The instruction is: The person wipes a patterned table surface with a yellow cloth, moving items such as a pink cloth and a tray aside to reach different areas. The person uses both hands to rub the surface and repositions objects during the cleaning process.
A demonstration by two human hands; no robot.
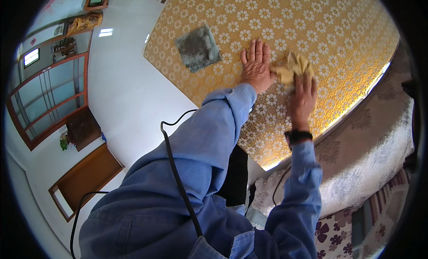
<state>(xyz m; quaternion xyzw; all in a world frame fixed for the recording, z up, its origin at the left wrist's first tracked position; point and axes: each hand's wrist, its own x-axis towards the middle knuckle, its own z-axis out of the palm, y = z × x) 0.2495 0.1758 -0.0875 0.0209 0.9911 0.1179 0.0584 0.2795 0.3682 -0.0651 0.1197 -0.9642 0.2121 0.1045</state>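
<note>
My left hand [256, 67] lies flat, palm down, on a gold table cover [267, 15] patterned with white daisies. Its fingers are straight and it holds nothing. To its right, my right hand [303, 97] presses on a crumpled yellow cloth [297, 67], which bunches up ahead of the fingertips. The end of the cloth near my left thumb comes close to it; whether they touch I cannot tell. Left of both hands, a folded grey-green cloth [199, 47] with dark stains rests on the cover.
A sofa under a pale floral cover [361, 138] runs along the table's right edge. A black cable [177, 178] hangs across my blue jacket. White floor [133, 75] stretches left towards a wood-framed glass door [50, 95] and a dark brown cabinet [83, 128].
</note>
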